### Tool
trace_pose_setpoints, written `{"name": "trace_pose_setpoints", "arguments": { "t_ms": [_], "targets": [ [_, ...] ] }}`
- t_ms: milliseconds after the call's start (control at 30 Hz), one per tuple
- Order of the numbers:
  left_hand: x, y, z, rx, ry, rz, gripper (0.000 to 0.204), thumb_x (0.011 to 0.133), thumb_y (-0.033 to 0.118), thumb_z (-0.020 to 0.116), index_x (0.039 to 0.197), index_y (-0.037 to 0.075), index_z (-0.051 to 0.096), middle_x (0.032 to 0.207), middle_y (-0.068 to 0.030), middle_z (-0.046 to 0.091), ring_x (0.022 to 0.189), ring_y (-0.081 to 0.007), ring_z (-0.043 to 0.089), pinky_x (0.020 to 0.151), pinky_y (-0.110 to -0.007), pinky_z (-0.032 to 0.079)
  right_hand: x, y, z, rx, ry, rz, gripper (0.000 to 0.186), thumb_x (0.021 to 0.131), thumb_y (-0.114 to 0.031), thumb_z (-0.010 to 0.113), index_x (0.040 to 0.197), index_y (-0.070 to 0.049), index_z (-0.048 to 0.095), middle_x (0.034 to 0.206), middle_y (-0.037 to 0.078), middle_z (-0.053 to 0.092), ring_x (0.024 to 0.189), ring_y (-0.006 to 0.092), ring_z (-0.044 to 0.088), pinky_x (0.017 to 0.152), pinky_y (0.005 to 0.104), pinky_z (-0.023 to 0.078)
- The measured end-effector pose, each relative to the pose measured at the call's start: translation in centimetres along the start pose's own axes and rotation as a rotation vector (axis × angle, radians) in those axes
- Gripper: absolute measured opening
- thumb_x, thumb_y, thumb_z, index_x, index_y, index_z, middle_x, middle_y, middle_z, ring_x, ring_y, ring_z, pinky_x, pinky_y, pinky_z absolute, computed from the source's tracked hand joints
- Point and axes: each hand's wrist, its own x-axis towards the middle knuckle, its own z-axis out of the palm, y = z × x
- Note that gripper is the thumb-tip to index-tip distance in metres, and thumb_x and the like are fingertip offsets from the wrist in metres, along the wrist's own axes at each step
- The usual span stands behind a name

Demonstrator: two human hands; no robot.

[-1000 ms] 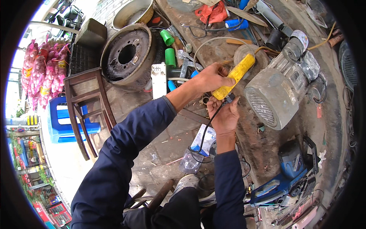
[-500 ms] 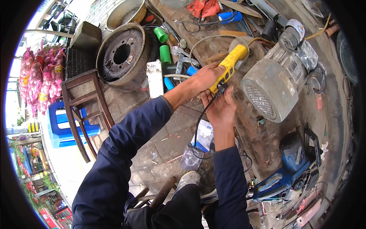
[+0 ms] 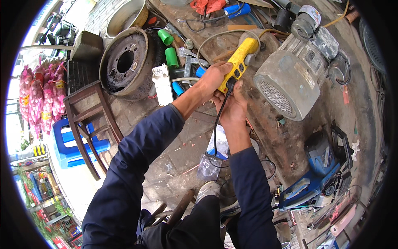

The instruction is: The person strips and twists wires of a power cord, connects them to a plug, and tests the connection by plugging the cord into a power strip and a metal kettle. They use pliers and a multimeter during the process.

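A yellow power strip [image 3: 236, 66] slants up and away in front of me, with dark sockets along its face. My left hand [image 3: 215, 79] is closed round its near left side, thumb on top. My right hand [image 3: 233, 108] is palm up at the strip's near end, its thumb and fingers closed on a black plug [image 3: 229, 85] that sits at the end socket. From that plug a black cord [image 3: 216, 133] hangs past my right wrist toward the ground. A grey cable [image 3: 216, 36] loops round behind the strip's far end.
Right of my hands lies a big grey motor [image 3: 286, 79]. A rusty wheel rim [image 3: 126, 62], a wooden stool frame [image 3: 93, 112] and a blue plastic stool [image 3: 68, 145] stand at left. A white socket strip [image 3: 162, 85] lies nearby. A blue power tool [image 3: 311, 178] is at lower right.
The right thumb, held apart from the strip before, has closed in against the plug. The plug is now straighter against the end socket. The whole view has shifted slightly.
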Motion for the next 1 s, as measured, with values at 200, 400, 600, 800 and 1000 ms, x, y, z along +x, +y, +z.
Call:
{"name": "trace_pose_setpoints", "arguments": {
  "t_ms": [200, 400, 600, 800, 1000],
  "targets": [
    [-0.3, 0.6, 0.5, -0.134, 0.034, -0.071, 0.039, 0.110, 0.033, 0.042, 0.135, 0.006, 0.056, 0.094, -0.0095, 0.067, 0.064, -0.0196, 0.062, 0.047, -0.032, 0.045, 0.4, -1.2, 0.2, -0.029, -0.015, 0.057, 0.047, 0.103, -0.051, 0.059, 0.122, -0.008, 0.063, 0.106, 0.005, 0.067, 0.087, 0.0186, 0.061, 0.081, 0.0378, 0.054],
    [0.6, 0.1, -0.1, -0.153, 0.021, 0.007, 0.045, 0.111, 0.033, 0.043, 0.144, 0.004, 0.052, 0.103, -0.0099, 0.068, 0.073, -0.0176, 0.063, 0.051, -0.031, 0.047, -0.3, -2.2, -0.6, -0.044, -0.024, 0.101, 0.041, 0.105, -0.036, 0.059, 0.127, -0.001, 0.060, 0.113, 0.009, 0.067, 0.101, 0.0233, 0.064, 0.096, 0.0450, 0.055],
    [-0.6, -0.7, -0.3, 0.326, 0.067, 0.130, 0.062, 0.105, 0.037, 0.060, 0.151, 0.000, 0.042, 0.101, -0.0072, 0.066, 0.074, -0.0120, 0.059, 0.054, -0.028, 0.048, -0.4, -2.6, 0.2, -0.170, -0.024, 0.070, 0.033, 0.107, -0.026, 0.058, 0.128, -0.002, 0.060, 0.117, 0.008, 0.067, 0.106, 0.0214, 0.063, 0.095, 0.0420, 0.052],
    [-1.1, -1.4, 0.1, 0.348, 0.113, 0.146, 0.063, 0.099, 0.033, 0.071, 0.144, -0.003, 0.046, 0.102, -0.0070, 0.063, 0.079, -0.0133, 0.060, 0.054, -0.028, 0.049, -0.4, -2.1, 1.6, -0.335, 0.152, -0.022, 0.029, 0.108, -0.022, 0.056, 0.128, -0.001, 0.059, 0.113, 0.007, 0.067, 0.096, 0.0184, 0.064, 0.084, 0.0378, 0.053],
    [-0.5, -1.4, 0.6, 0.239, 0.147, 0.128, 0.055, 0.098, 0.028, 0.071, 0.137, -0.006, 0.054, 0.103, -0.0080, 0.066, 0.082, -0.0156, 0.062, 0.060, -0.031, 0.051, 0.6, -1.2, 1.6, -0.379, 0.303, -0.036, 0.026, 0.104, -0.020, 0.060, 0.120, 0.000, 0.064, 0.104, 0.008, 0.068, 0.085, 0.0183, 0.064, 0.073, 0.0357, 0.054]
  ]
}}
